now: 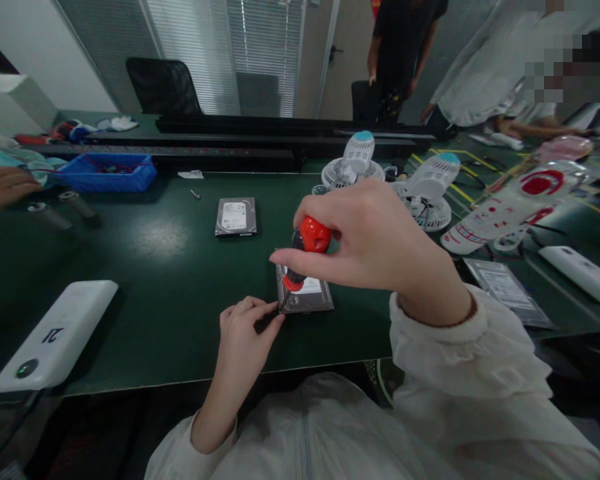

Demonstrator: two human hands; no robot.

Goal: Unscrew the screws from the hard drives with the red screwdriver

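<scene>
- My right hand [365,233] is closed round the red-and-black screwdriver [316,235]; I'd bear down gently through the palm and turn from the wrist
- The hard drive [310,305] lies flat on the green table [180,267], just off the centre of my view toward six o'clock, partly hidden by my grip
- The screwdriver runs down to the drive's seven o'clock corner; it looks tipped toward one o'clock, so I'd square it up before pressing harder
- My left hand [245,333] has thumb and fingertips at that same corner, narrowly spaced; whether they pinch anything I cannot tell
- I'd brace the drive with those fingertips clear of the point, since a slip could jab them
</scene>
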